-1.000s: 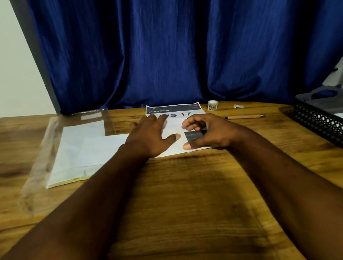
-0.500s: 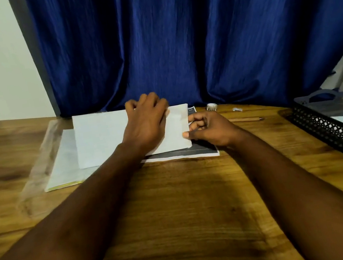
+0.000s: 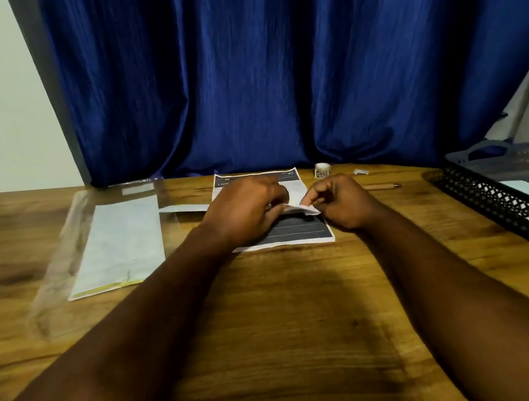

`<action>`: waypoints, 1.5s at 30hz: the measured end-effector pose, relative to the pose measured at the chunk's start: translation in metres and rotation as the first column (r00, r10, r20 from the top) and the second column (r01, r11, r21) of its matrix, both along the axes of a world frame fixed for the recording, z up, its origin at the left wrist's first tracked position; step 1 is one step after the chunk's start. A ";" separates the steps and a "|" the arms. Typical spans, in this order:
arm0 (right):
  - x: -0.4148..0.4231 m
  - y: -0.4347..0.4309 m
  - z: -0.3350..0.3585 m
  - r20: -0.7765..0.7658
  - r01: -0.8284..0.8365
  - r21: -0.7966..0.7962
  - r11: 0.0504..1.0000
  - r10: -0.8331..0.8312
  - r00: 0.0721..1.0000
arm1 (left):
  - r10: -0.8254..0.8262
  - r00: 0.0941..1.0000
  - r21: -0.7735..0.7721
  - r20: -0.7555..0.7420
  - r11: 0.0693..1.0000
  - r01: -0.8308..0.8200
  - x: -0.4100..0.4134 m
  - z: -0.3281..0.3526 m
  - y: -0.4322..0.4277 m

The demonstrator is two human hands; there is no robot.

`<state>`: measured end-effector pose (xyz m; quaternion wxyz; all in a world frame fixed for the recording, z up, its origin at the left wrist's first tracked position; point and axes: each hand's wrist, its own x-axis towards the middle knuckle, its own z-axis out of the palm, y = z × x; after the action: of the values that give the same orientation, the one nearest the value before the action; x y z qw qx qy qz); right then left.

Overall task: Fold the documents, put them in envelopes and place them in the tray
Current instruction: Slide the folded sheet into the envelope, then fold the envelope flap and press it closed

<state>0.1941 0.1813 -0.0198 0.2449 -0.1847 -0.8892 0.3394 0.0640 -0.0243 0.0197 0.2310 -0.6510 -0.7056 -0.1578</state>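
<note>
Both hands are pinching now: the white sheet is gone, left hand [image 3: 247, 208] and right hand [image 3: 336, 200] are lifting the document [image 3: 296, 230] corner, starting a fold.

Blue curtain [image 3: 267, 59], black lattice-patterned tray [image 3: 517, 210]

Dim, warm light is falling from above onto the table [image 3: 276, 321], forearms casting soft shadows there; wide-angle distortion is bowing lines near the table's edges, and the hands are blurring slightly.

Blue curtain [image 3: 267, 59] — pencil [image 3: 380, 186], small jar [image 3: 322, 170] on table [image 3: 276, 321].
</note>
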 end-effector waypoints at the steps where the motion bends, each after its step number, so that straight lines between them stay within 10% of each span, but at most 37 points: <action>1: 0.002 0.001 0.002 0.021 0.012 0.014 1.000 -0.012 1.000 | -0.004 0.998 -0.030 0.059 1.000 0.006 0.000 -0.002 0.001; 9: 0.006 -0.002 0.006 0.079 0.092 0.056 0.994 -0.096 0.992 | 0.010 0.937 -0.163 0.349 0.985 0.050 0.001 -0.020 0.007; 22: -0.013 0.013 0.008 -0.199 0.452 0.020 0.892 -0.439 0.876 | 0.233 0.960 -0.221 0.152 0.955 -0.197 -0.006 -0.026 0.028; 29: -0.045 0.051 0.016 0.218 0.436 0.409 0.802 -0.550 0.806 | 0.258 0.957 -0.163 0.133 0.958 -0.236 -0.007 -0.031 0.041; 35: -0.066 0.066 0.021 0.377 0.411 0.438 0.799 -0.578 0.723 | 0.284 0.945 -0.116 0.161 0.957 -0.267 -0.017 -0.032 0.043; 45: -0.056 0.038 0.020 0.004 0.475 0.401 0.783 -0.520 0.854 | 0.343 0.928 -0.005 0.144 0.938 -0.346 -0.023 -0.032 0.040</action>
<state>0.1379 0.2197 0.0006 0.3058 -0.3797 -0.8703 0.0698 0.0409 0.0153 -0.0119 0.2107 -0.5017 -0.8220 -0.1681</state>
